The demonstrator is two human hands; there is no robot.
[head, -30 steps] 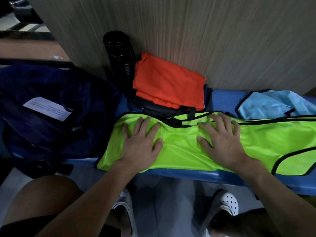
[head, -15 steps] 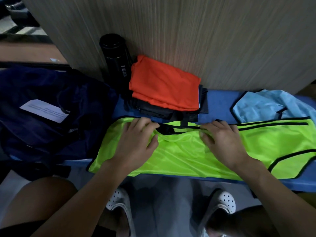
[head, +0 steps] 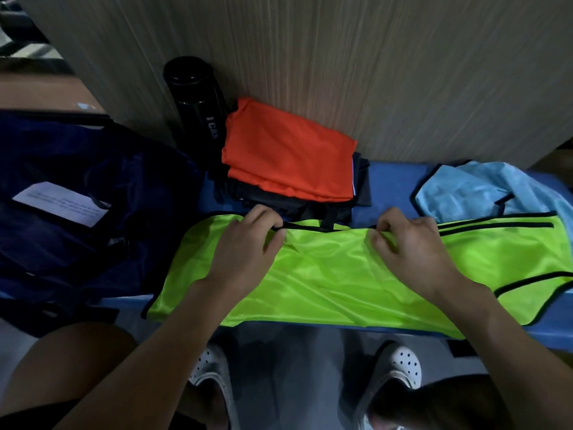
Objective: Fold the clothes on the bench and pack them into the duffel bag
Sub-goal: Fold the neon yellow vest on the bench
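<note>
While we are working at the blue bench [head: 393, 178], these lines are recording the state, every place being given relative to the lime bib.

Item in hand: we are folding the lime bib [head: 341, 280], which is lying lengthwise on the bench, its near edge overhanging the front.

Left hand [head: 245, 252]: we are pinching the bib's far, black-trimmed edge, fingers closed on the cloth.

Right hand [head: 412, 249]: we are gripping the same far edge further right, fingers curled onto the fabric.

Done so far: an orange garment [head: 288, 156] is sitting folded on a dark stack [head: 361, 187], just behind the bib.

Left to do: a light blue garment [head: 483, 190] is lying unfolded at the bib's far right end.

Duffel bag [head: 77, 193]: it is resting to the left of the bib; we cannot tell whether any clothing is inside.

Other: a black bottle [head: 195, 100] is standing behind the bib, beside the orange garment.

Progress judgement: we are roughly midway; folding is continuing and packing appears not yet begun.
</note>
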